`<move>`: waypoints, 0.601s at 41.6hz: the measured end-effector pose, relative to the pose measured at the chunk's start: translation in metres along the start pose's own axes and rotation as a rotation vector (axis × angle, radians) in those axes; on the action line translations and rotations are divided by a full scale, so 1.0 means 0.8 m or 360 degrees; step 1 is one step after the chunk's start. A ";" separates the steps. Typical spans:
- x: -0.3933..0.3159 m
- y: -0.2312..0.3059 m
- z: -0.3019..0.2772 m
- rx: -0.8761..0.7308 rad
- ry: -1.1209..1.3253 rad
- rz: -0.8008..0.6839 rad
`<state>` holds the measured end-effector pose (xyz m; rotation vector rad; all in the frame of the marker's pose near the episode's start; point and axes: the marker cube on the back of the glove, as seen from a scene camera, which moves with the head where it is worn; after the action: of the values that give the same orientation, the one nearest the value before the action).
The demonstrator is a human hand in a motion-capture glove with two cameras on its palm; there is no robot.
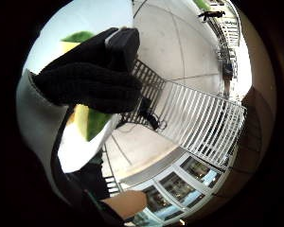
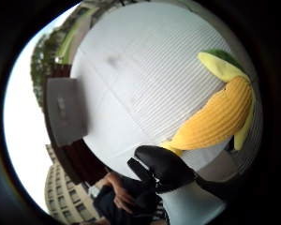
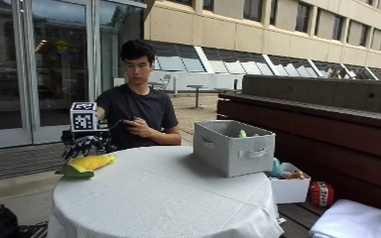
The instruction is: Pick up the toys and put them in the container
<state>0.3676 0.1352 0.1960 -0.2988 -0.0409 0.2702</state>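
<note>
A plush corn toy (image 3: 87, 164), yellow with green leaves, lies on the white-clothed round table (image 3: 158, 198) close to its edge on the gloved hand's side. My gloved right hand (image 3: 85, 145) hangs just above the toy's end, fingers loosely curled and pointing down; nothing is enclosed in them. In the thumb side palm view the corn toy (image 2: 220, 117) lies on the cloth with the thumb (image 2: 164, 166) at its base. The little finger side palm view shows the curled fingers (image 1: 92, 78) in front of the corn toy (image 1: 92, 120). The grey fabric container (image 3: 233, 147) stands across the table, also seen as container (image 2: 65, 112).
Something green (image 3: 242, 134) pokes up inside the container. A white box (image 3: 289, 187) with toys and a red ball (image 3: 320, 193) sit on the bench beside the table. The person's bare left hand (image 3: 138, 126) is held at the chest.
</note>
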 end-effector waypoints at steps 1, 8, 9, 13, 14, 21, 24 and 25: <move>0.002 -0.001 0.004 -0.0011 0.0003 -0.0002; 0.014 0.003 0.037 -0.0051 0.0002 0.0040; 0.015 0.002 0.040 -0.0059 0.0001 0.0047; 0.021 0.004 0.052 -0.0103 -0.0005 0.0047; 0.023 0.004 0.055 -0.0123 -0.0004 0.0044; 0.032 0.008 0.067 -0.0169 -0.0006 0.0033; 0.035 0.011 0.069 -0.0206 0.0022 0.0018; 0.036 0.012 0.069 -0.0216 0.0032 0.0017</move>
<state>0.3884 0.1673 0.2463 -0.4367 -0.0378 0.2754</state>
